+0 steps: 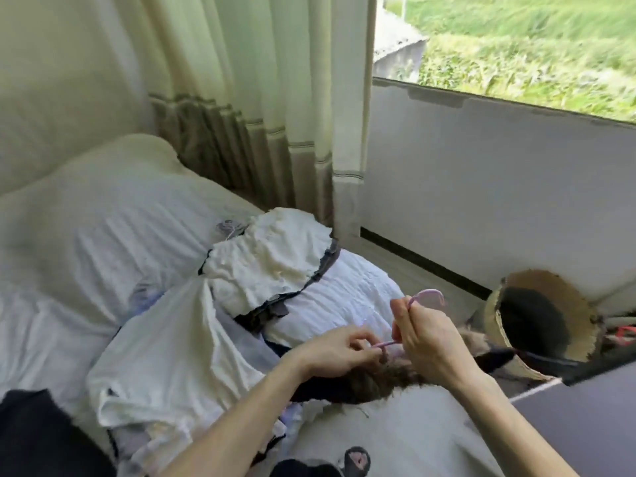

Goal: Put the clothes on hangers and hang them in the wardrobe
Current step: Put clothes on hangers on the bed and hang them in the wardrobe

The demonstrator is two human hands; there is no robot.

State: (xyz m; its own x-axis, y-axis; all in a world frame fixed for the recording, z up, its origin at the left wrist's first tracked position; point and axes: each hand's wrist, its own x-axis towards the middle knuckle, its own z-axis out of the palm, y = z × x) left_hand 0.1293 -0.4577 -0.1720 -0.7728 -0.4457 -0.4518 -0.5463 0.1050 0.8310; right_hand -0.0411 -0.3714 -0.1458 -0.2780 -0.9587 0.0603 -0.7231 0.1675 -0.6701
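Observation:
A pale pink hanger (430, 295) sticks up over the bed's right side, its hook showing above my right hand (426, 333), which grips it just below the hook. My left hand (339, 349) pinches the hanger's arm beside a dark brown furry garment (375, 380) lying under both hands. A white shirt (172, 342) is spread on the bed to the left. A cream ruffled garment with dark trim (268, 259) lies further back. A light grey garment with a printed patch (395, 438) lies nearest me.
The bed with white bedding (86, 228) fills the left. Curtains (241, 98) hang behind it beside a window (533, 39). A woven basket with a dark lining (547, 311) stands on the floor at right. Dark cloth (31, 435) lies at bottom left.

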